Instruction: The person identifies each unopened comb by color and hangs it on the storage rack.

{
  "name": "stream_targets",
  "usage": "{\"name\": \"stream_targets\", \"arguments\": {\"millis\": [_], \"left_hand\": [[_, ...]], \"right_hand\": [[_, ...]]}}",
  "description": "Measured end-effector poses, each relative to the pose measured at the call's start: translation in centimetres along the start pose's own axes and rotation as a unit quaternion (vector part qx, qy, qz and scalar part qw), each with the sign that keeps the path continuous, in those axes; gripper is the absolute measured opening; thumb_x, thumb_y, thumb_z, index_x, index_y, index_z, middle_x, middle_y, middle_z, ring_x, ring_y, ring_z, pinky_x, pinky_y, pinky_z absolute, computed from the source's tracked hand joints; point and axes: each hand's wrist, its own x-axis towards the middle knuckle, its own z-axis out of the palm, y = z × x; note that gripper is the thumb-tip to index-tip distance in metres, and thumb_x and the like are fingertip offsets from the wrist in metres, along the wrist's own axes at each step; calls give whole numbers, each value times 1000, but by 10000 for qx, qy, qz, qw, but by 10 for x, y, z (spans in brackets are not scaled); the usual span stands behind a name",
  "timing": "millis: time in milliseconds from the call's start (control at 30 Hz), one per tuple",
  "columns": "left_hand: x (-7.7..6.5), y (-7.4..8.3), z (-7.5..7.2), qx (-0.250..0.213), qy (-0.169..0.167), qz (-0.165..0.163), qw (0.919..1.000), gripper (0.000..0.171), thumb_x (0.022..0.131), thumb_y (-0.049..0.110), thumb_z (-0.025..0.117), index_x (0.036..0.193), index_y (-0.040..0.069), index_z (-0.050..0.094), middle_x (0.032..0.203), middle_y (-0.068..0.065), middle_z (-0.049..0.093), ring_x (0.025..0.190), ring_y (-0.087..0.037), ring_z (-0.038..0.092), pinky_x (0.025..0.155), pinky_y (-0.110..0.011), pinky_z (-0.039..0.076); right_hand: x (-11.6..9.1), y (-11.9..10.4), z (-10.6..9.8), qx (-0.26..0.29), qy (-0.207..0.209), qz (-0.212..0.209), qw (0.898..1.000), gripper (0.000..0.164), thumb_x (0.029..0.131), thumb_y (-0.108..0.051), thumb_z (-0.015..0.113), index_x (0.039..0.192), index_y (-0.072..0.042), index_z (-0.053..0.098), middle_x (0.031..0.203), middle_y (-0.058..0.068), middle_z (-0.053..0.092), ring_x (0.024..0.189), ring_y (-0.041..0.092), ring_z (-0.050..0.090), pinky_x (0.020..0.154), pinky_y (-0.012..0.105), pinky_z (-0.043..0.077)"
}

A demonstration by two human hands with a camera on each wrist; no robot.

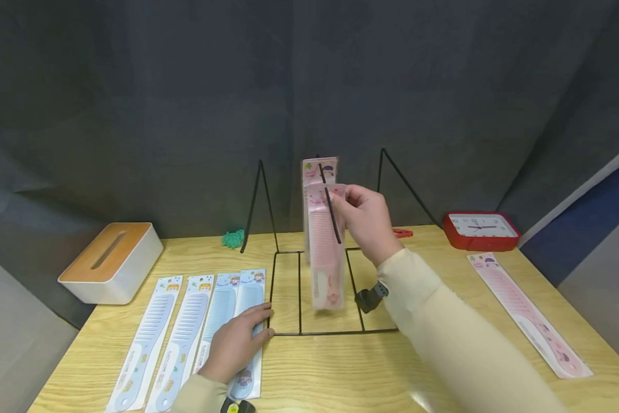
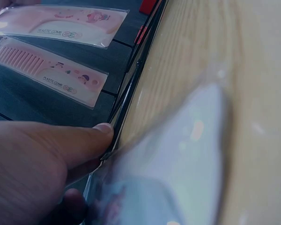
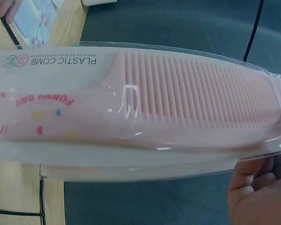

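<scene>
Right hand [image 1: 368,221] is pinching the top edge of a pink pack [image 1: 326,258] between thumb and fingers; left hand [image 1: 240,341] isn't grasping anything as far as I can tell, fingers just resting against the left side of the rack [image 1: 300,292], palm over the blue packs. Held pack is hanging upright at the middle hook [image 1: 333,217]; the wire is showing in front of its face and looks to be running through its top, but the hole is hidden by the fingers. Progress, my read: a rear pack [image 1: 311,165] is already hanging on that hook, the held one is close to hung but not yet let go. Left over: one spare pink pack [image 1: 531,315] is lying flat at right, four blue packs [image 1: 149,332] are lying side by side at left, none of those on the rack. Materials: packs are long, narrow, clear glossy film, catching glare and wrinkling at the ends; combs inside are looking like smooth pastel plastic, the held one fine-toothed, the spare one wider-toothed, handles rounded. Rack is thin black wire, rectangular base, hooks sloping. Table [image 1: 355,373] is showing pale wood grain; backdrop [image 1: 185,115] is hanging as dark, lightly creased cloth.
</scene>
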Motion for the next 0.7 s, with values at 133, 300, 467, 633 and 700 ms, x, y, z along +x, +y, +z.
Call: {"name": "stream_targets", "arguments": {"millis": [133, 300, 467, 633, 700], "left_hand": [[0, 0, 1, -13, 22, 5, 10000, 42, 91, 32, 74, 131, 18, 68, 144, 7, 57, 123, -30, 61, 87, -49, 56], [0, 0, 2, 7, 52, 54, 10000, 42, 91, 32, 74, 130, 18, 68, 143, 7, 58, 123, -30, 61, 85, -49, 57], [0, 0, 2, -7, 47, 35, 10000, 43, 91, 32, 74, 130, 17, 68, 144, 6, 58, 122, -30, 62, 86, -49, 57], [-1, -1, 4, -19, 39, 31, 10000, 43, 91, 33, 74, 130, 18, 68, 144, 6, 57, 123, -31, 61, 85, -49, 57], [-2, 0, 4, -26, 50, 33, 10000, 43, 91, 33, 74, 130, 18, 68, 144, 7, 58, 122, -31, 62, 84, -49, 57]], "right_hand": [[9, 1, 1, -56, 32, 74, 10000, 31, 99, -29, 66, 81, -5, 57, 75, 6, 51, 66, 17, 44, 49, 27, 36], [21, 1, 1, -30, 46, 228, 9997, 29, 99, -31, 66, 86, -5, 61, 78, 6, 54, 69, 17, 47, 51, 27, 37], [36, 3, 3, -163, 15, 375, 9992, 25, 100, -31, 64, 93, -7, 67, 90, 6, 62, 82, 17, 52, 61, 28, 44], [48, 4, 5, -279, 166, 458, 9984, 24, 100, -30, 64, 94, -7, 68, 92, 5, 63, 83, 17, 53, 65, 30, 46], [51, 3, 5, -288, 214, 484, 9982, 24, 100, -30, 64, 96, -7, 69, 92, 5, 63, 83, 17, 52, 65, 30, 46]]}}
